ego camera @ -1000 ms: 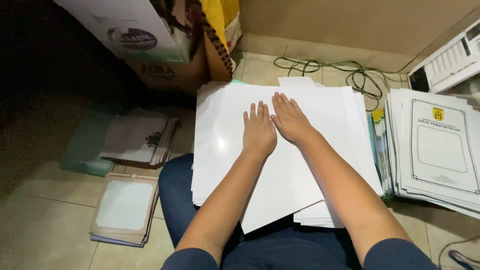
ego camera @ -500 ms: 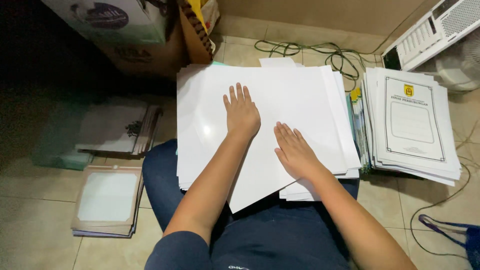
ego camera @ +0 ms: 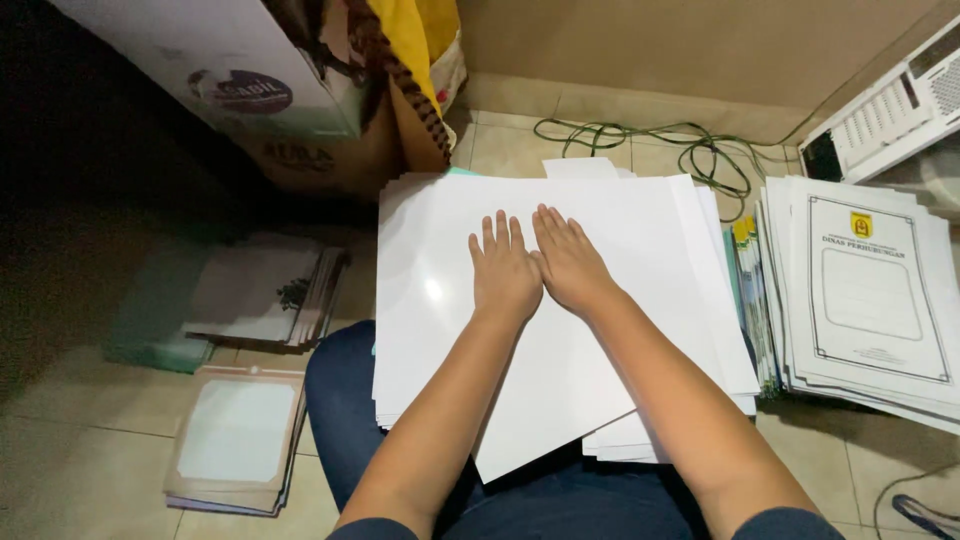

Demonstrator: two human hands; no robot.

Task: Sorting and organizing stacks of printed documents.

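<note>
white sheet stack (ego camera: 620, 360) | glossy, fanned, on lap | left hand (ego camera: 503, 272), right hand (ego camera: 571, 262) flat, released, side by side

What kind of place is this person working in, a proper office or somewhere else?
Probably a storeroom or back corner of an office, worked from the tiled floor. Both hands press a stack of white sheets on the lap, with printed document piles, a cardboard box and a loose green cable around.

Both hands, left hand (ego camera: 503, 272) and right hand (ego camera: 572, 262), side by side on paper stack (ego camera: 430, 300) over lap; document pile (ego camera: 865, 300) right, cardboard box (ego camera: 300, 100) behind-left, booklets (ego camera: 240, 440) left on floor.
</note>
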